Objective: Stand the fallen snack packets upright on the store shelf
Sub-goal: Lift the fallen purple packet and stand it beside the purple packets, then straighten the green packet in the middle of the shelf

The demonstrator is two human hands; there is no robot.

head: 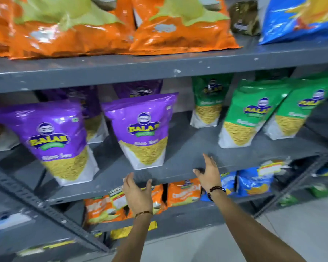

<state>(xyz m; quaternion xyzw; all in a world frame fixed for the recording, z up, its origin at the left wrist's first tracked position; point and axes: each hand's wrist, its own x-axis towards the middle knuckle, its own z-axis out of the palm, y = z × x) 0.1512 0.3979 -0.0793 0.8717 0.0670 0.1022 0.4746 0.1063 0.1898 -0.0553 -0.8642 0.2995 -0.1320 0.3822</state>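
On the grey middle shelf [187,148] two purple snack packets stand upright in front, one at the left [55,140] and one in the centre [144,129], with more purple packets behind them. Green packets [252,112] stand to the right, the outer ones leaning. My left hand [137,193] hovers open just below the shelf's front edge, under the centre purple packet. At the shelf edge, right of that packet, my right hand [208,173] is also open and holds nothing.
Large orange packets [178,25] and a blue packet [299,17] fill the top shelf. Orange [182,191] and blue packets [254,182] sit on the shelf below my hands. A slotted steel upright [45,207] slants across the lower left. Grey floor lies at the lower right.
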